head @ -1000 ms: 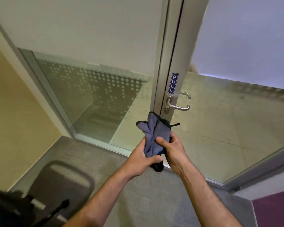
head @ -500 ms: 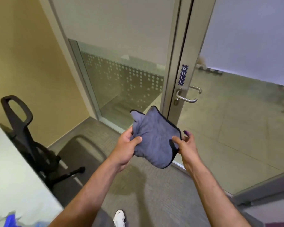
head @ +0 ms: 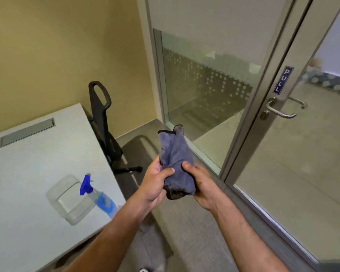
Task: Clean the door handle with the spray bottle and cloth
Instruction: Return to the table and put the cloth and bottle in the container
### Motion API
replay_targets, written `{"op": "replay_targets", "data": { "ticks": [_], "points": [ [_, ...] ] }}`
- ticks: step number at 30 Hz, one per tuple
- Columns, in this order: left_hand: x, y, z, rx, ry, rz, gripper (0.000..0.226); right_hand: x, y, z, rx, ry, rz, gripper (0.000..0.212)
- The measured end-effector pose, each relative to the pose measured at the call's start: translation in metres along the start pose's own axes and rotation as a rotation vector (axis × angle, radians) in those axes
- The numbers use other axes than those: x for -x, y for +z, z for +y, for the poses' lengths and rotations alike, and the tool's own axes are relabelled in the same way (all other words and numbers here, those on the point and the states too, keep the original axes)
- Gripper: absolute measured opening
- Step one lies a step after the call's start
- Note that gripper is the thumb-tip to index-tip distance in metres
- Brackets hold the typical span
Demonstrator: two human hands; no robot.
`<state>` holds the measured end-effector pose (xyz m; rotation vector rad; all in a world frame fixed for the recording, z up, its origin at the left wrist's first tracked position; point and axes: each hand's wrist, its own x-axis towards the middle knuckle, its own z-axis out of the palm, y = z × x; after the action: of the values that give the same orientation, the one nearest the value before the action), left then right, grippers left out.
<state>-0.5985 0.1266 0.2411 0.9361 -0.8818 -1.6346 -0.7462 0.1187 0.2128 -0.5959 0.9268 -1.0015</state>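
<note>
Both of my hands hold a grey-blue cloth bunched upright in front of me; my left hand grips its left side and my right hand its right side. The silver lever door handle sits on the glass door's frame at the right, below a blue PULL sign, well apart from the cloth. A spray bottle with a blue trigger head lies on the white table at the left.
A clear plastic tray lies beside the bottle on the table. A black office chair stands between the table and the yellow wall. Grey carpet runs along the glass partition.
The view has swung left, bringing the table, bottle and tray into sight. The cloth, spread flat half a second ago, is now bunched together between both hands.
</note>
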Motion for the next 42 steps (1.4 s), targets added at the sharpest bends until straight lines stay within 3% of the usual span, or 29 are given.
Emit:
{"op": "replay_targets", "data": {
  "ticks": [6,9,11,14,17,19,24,30,37,42],
  "points": [
    [0.043,-0.073,0.028,-0.302,0.084,0.284,0.049,-0.016,0.059,0.019,0.427,-0.141,-0.007,0.059],
    [0.063,-0.12,0.043,-0.424,0.117,0.458,0.088,-0.024,0.09,0.022,0.688,-0.208,-0.128,0.046],
    [0.08,-0.156,0.06,-0.691,0.21,0.505,0.114,-0.026,0.116,0.024,0.836,-0.185,-0.259,0.051],
    [0.108,-0.214,0.095,-1.087,0.311,0.282,0.118,-0.028,0.167,0.026,1.053,-0.119,-0.545,0.054],
    [0.131,-0.262,0.121,-1.392,0.238,-0.023,0.104,-0.033,0.224,0.037,1.307,-0.102,-0.749,0.056],
    [0.14,-0.288,0.13,-1.508,0.198,-0.091,0.096,-0.039,0.26,0.052,1.428,-0.137,-0.828,0.058],
    [0.15,-0.345,0.155,-1.367,0.068,-0.06,0.069,-0.07,0.333,0.08,1.549,-0.132,-0.899,0.053],
    [0.14,-0.421,0.178,-1.143,-0.03,0.085,0.048,-0.139,0.38,0.087,1.6,-0.022,-0.819,0.055],
    [0.109,-0.492,0.185,-0.894,-0.054,0.372,0.048,-0.248,0.407,0.107,1.354,0.141,-0.895,0.056],
    [0.082,-0.537,0.164,-0.704,-0.086,0.649,0.042,-0.33,0.416,0.144,1.192,0.195,-0.85,0.056]
  ]
}}
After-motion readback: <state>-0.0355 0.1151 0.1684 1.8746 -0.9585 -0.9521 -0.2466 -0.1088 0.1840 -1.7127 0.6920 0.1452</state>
